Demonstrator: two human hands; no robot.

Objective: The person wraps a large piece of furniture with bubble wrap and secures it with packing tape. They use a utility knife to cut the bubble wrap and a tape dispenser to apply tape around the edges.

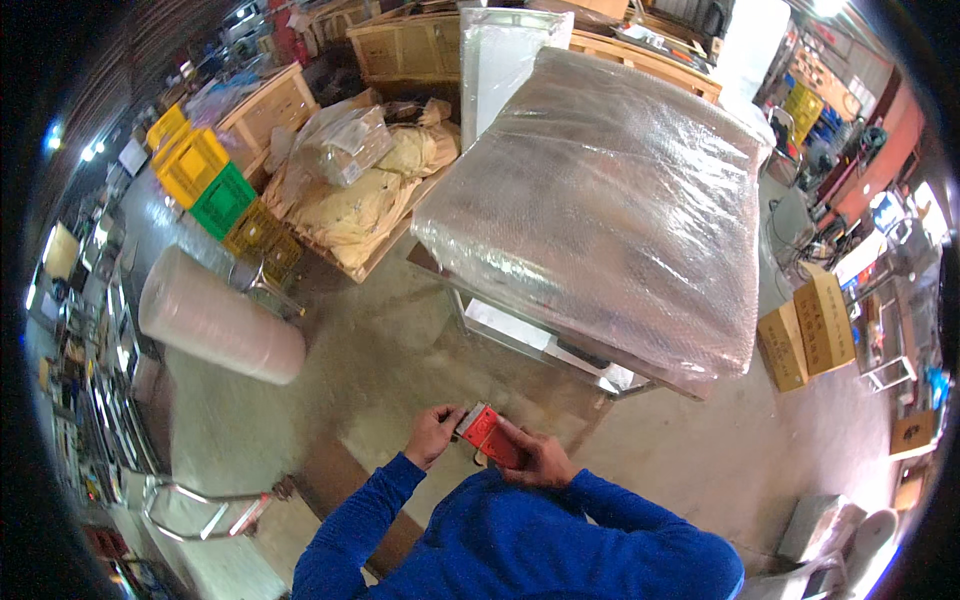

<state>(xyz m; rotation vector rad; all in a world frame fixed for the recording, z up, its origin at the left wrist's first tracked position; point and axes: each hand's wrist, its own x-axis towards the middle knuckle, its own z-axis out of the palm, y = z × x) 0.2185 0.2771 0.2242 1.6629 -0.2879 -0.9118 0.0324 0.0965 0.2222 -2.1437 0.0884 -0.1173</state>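
Note:
A red, box-shaped hand tool (493, 439) with a grey metal end is held in front of my body. It may be a tape dispenser, but its exact kind is not plain. My right hand (540, 460) is wrapped round its lower right part, thumb along the top. At the grey end, the fingers of my left hand (433, 436) are pinched together; whether they grip a strip there is too small to see. Beyond my hands stands a large, flat-topped load covered in bubble wrap (610, 210), raised on a support with a metal frame (520, 335).
A bubble wrap roll (220, 315) lies on the floor at left, a metal-framed hand cart (205, 510) nearer. Yellow and green crates (222, 200) are stacked beside a wooden crate holding brown paper (355, 215). An open cardboard box (810, 330) stands right of the load.

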